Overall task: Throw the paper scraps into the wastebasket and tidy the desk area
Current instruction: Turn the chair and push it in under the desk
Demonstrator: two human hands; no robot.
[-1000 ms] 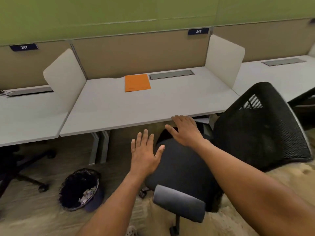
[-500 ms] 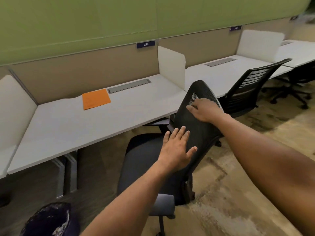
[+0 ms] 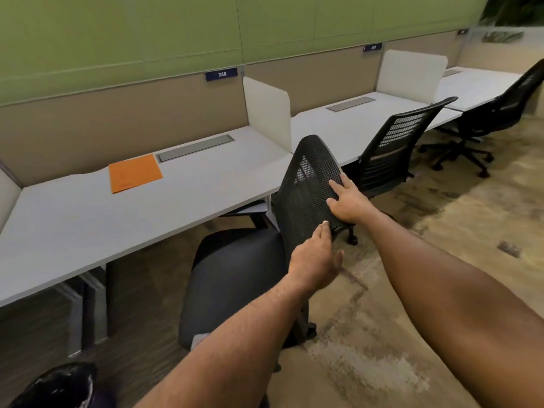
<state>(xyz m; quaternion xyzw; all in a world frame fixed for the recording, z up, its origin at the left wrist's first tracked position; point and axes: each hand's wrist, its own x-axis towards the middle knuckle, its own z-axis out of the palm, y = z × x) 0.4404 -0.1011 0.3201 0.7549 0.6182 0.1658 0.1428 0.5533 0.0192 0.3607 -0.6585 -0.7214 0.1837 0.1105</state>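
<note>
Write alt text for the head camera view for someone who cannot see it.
Both hands, left hand and right hand, touch the mesh back of a black office chair at a white desk holding an orange folder.

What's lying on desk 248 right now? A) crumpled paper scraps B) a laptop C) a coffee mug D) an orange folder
D: an orange folder lies flat on the desk near the back partition, beside the grey cable tray lid; no scraps, laptop or mug show on that desktop.
</note>
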